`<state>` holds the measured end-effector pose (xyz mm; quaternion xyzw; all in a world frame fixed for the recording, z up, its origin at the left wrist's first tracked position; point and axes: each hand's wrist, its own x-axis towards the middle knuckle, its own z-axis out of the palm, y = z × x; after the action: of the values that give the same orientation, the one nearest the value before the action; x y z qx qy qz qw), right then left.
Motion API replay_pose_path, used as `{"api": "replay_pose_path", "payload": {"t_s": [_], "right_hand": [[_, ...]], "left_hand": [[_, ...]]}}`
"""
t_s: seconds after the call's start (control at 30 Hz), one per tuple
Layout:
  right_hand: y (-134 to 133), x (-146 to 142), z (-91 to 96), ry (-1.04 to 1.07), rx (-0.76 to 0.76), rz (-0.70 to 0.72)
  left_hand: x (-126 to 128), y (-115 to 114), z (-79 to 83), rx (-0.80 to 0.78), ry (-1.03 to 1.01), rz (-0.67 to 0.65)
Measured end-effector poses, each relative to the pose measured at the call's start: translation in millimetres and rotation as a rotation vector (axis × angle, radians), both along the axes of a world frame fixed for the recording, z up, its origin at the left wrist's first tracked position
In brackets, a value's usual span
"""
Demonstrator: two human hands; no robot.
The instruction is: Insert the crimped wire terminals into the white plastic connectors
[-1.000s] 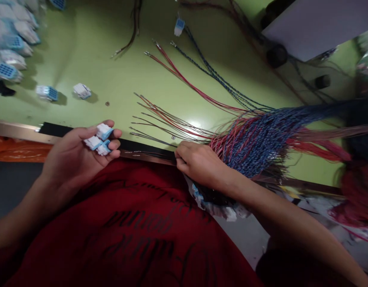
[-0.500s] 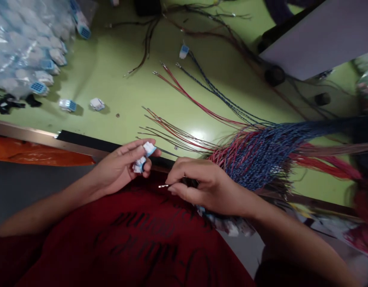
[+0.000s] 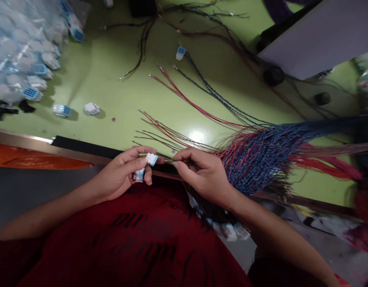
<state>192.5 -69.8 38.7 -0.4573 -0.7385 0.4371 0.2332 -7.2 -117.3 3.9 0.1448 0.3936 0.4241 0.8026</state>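
At far left, a clear bag of connectors (image 3: 22, 52) lies on the green surface (image 3: 118, 95), two loose connectors (image 3: 61, 110) near it. Next, the left hand (image 3: 119, 173) has its fingers around a white-and-blue connector (image 3: 151, 159), with other connectors (image 3: 139, 174) held lower. Just beside, the right hand (image 3: 202, 171) pinches a thin wire (image 3: 169, 160) between fingertips, metal end toward that connector. Farther right spreads a blue-and-red wire bundle (image 3: 256, 155)
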Motion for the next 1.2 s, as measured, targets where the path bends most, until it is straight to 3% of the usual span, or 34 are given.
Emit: {"api": "replay_pose_path", "payload": {"t_s": [0.2, 0.47, 0.6, 0.77, 1.2], "right_hand": [[-2.1, 4.0, -4.7, -0.056, 0.171, 0.054], [-1.4, 7.2, -9.3, -0.037, 0.260, 0.093], [-3.0, 6.3, -1.0, -0.075, 0.182, 0.051], [-7.3, 1.6, 9.7, -0.093, 0.028, -0.002], [-9.6, -5.5, 1.6, -0.038, -0.068, -0.020]], "left_hand": [[1.8, -0.7, 2.8, 0.026, 0.024, 0.014], [4.4, -1.3, 1.8, 0.026, 0.040, -0.027], [5.8, -2.7, 0.3, 0.022, 0.039, -0.037], [8.0, -1.4, -1.9, -0.071, -0.101, -0.038], [11.9, -1.4, -2.2, -0.025, -0.041, -0.022]]}}
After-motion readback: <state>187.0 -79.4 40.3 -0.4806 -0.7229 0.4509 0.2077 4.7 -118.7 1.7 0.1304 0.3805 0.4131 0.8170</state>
